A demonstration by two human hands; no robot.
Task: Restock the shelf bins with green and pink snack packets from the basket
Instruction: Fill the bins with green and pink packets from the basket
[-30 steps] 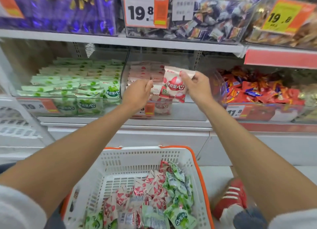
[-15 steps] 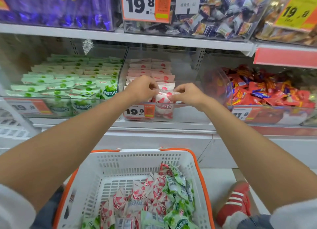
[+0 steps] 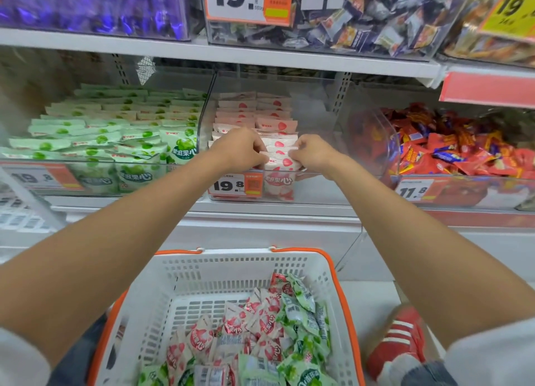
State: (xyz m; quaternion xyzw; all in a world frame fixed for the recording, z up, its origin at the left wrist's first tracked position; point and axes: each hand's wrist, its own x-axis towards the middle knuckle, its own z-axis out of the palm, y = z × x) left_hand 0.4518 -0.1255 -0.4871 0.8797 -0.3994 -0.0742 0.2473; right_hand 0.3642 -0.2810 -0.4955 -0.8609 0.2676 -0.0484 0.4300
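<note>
Head view shows the left hand (image 3: pixel 240 151) and right hand (image 3: pixel 314 154) each pinching one end of a pink packet (image 3: pixel 279 157) at the front of the middle bin (image 3: pixel 318 186), its long axis lying crosswise between them, neither hand nearer.

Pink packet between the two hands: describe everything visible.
The pink packet is a glossy pouch, white and pink with red fruit print, apparently plastic film. It stands roughly upright at the front of the middle clear bin, before stacked pink packets. The left hand and right hand pinch its side edges.
</note>
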